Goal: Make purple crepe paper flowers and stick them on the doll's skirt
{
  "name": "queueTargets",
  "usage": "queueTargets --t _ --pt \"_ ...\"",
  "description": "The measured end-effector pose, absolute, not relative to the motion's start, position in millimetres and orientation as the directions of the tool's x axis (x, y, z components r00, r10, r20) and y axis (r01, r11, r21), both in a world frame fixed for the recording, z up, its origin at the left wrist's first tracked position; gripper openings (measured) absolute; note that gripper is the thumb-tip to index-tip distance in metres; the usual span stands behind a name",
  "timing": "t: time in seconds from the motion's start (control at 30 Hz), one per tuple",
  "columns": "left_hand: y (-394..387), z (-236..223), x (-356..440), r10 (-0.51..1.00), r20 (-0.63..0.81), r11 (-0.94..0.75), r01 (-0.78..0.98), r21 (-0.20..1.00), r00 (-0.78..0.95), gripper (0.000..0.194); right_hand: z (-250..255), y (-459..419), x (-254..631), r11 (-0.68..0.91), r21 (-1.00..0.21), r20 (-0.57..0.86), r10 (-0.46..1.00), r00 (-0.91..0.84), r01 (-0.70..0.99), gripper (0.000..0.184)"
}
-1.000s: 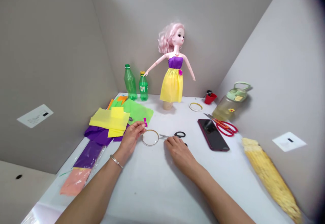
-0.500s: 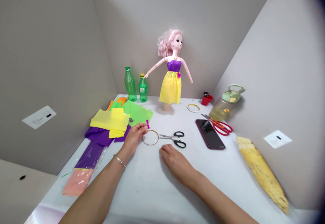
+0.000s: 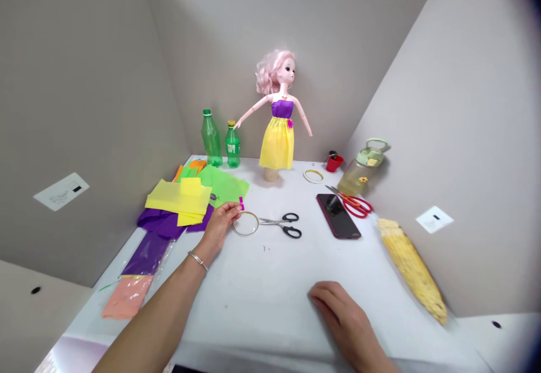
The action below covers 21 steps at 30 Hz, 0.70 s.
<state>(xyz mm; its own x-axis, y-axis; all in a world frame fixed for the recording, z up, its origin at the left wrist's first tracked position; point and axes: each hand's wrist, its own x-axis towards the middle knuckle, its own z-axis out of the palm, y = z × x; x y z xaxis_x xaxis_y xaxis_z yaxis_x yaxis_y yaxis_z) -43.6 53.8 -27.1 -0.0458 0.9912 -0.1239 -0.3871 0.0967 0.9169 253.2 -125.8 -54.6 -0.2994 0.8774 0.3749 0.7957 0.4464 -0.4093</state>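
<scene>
Between the thumb and fingers of my left hand (image 3: 224, 221), a thin ring (image 3: 245, 235) that looks like a narrow roll of tape is pinched by its upper left edge. A small magenta strip (image 3: 241, 203) sticks up at those fingertips. Just right of the ring lie black-handled scissors (image 3: 280, 222), blades toward it. Tiny pinkish scraps (image 3: 266, 248) rest below the scissors. My right hand (image 3: 344, 319) lies near the table's front right with fingers curled together; nothing shows in it, though its underside is hidden.
A doll (image 3: 276, 136) in a purple and yellow dress stands at the back. Coloured sheets (image 3: 177, 198) and two green bottles (image 3: 211, 142) are left. Toward the right are a phone (image 3: 338, 215), red scissors (image 3: 357, 206), a water bottle (image 3: 359, 170) and a yellow bundle (image 3: 412, 271).
My right hand has moved back and right, away from the black scissors, uncovering the tiny scraps. My left hand keeps its pinch on the ring. The view has turned slightly right.
</scene>
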Motion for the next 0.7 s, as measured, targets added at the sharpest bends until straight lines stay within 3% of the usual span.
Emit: queueTargets --t 0.07,0.13,0.27,0.33,0.37,0.53,0.7 --pt "54 -28 -44 0.991 -0.124 0.096 -0.382 0.919 -0.049 0.033 -48 -118 250 0.428 -0.463 0.376 0.888 -0.266 0.776 0.024" --pt "54 -28 -44 0.991 -0.127 0.098 -0.377 0.921 -0.052 0.033 -40 -104 240 0.452 -0.442 0.376 0.878 -0.297 0.775 0.029" --pt "55 -28 -44 0.991 -0.124 0.097 -0.368 0.925 -0.051 0.033 -26 -65 200 0.598 -0.312 0.356 0.794 -0.493 0.738 0.031" --pt "55 -28 -44 0.991 -0.121 0.094 -0.364 0.927 -0.052 0.032 -20 -47 176 0.705 -0.151 0.292 0.701 -0.65 0.693 0.029" --pt "55 -28 -44 0.991 -0.12 0.093 -0.362 0.927 -0.052 0.032 -18 -40 167 0.726 -0.135 0.269 0.681 -0.681 0.674 0.026" --pt "56 -30 -46 0.991 -0.123 0.094 -0.358 0.929 -0.061 0.031 -17 -46 171 0.734 -0.102 0.248 0.672 -0.697 0.671 0.027" --pt "53 -28 -43 0.991 -0.132 0.111 -0.361 0.926 -0.033 0.029 -42 -108 240 0.696 0.028 0.332 0.671 -0.664 0.718 0.046"
